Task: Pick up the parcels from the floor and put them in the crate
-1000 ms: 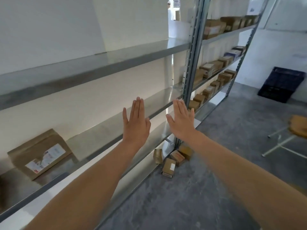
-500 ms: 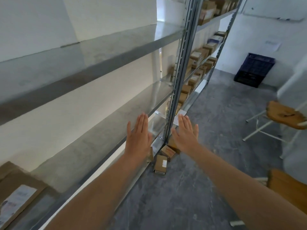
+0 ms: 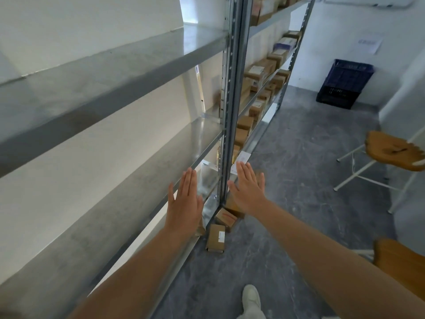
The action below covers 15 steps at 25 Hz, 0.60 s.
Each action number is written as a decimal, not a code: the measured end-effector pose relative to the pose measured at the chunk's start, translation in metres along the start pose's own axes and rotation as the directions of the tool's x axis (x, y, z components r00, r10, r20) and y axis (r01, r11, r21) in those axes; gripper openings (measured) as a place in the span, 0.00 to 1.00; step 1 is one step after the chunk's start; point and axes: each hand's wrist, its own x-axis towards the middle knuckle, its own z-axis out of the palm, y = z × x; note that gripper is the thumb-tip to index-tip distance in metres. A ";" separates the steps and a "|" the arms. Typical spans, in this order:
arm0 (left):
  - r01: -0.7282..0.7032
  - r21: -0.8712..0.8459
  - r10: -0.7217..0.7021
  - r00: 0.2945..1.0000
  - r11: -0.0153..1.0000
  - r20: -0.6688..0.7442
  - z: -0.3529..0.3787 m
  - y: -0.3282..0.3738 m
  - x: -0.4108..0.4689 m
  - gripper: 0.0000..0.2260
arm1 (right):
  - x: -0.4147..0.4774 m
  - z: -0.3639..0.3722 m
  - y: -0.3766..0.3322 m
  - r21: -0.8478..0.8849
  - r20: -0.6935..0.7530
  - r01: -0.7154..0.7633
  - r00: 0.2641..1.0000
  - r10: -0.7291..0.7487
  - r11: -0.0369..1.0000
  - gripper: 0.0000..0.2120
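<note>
Both hands, left hand [image 3: 184, 203] and right hand [image 3: 247, 188], outstretched, fingers straight, empty.

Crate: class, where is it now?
In the head view, the dark blue crate stands upper right on the floor against the far wall, beyond the wooden stool.

The nearest parcel [image 3: 216, 237] on the floor is plain brown cardboard with a small white label. The second parcel [image 3: 225, 217] behind it is the same brown, crossed by an orange-red streak. Over by the white wall [image 3: 333, 31], the crate [image 3: 345, 84] is a deep navy blue with a gridded lattice on its side. The floor [image 3: 287, 203] is grey, mottled with paler veins. The shelving [image 3: 115, 72] is dull silver-grey metal. Its upright [image 3: 231, 88] is dotted with a row of small dark holes. The shelved boxes [image 3: 259, 71] are brown, some with white labels. The stool [image 3: 391, 150] has a honey-tan wooden seat on white legs. The shoe [image 3: 251, 298] is off-white.
</note>
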 end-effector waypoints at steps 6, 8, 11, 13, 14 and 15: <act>0.047 0.012 -0.048 0.998 0.999 0.045 0.032 0.030 0.060 0.28 | 0.089 0.015 0.063 0.027 0.132 0.004 0.991 -0.007 1.000 0.31; 0.050 0.043 -0.055 0.992 0.998 0.116 0.055 0.037 0.081 0.27 | 0.116 0.023 0.087 0.057 0.200 0.002 0.980 -0.013 0.998 0.31; 0.061 0.042 -0.068 0.981 0.997 0.181 0.092 0.053 0.096 0.27 | 0.146 0.040 0.124 0.056 0.254 0.021 0.967 -0.035 0.998 0.31; 0.123 0.012 -0.123 0.973 0.992 0.194 0.120 0.065 0.101 0.24 | 0.166 0.058 0.146 0.036 0.307 0.020 0.951 -0.030 0.999 0.31; 0.152 -0.011 -0.146 0.966 0.988 0.215 0.134 0.071 0.101 0.23 | 0.171 0.070 0.155 0.035 0.340 0.003 0.940 -0.014 0.999 0.31; 0.168 -0.037 -0.154 0.960 0.985 0.235 0.151 0.076 0.099 0.23 | 0.174 0.084 0.163 0.035 0.368 -0.021 0.930 0.007 0.999 0.31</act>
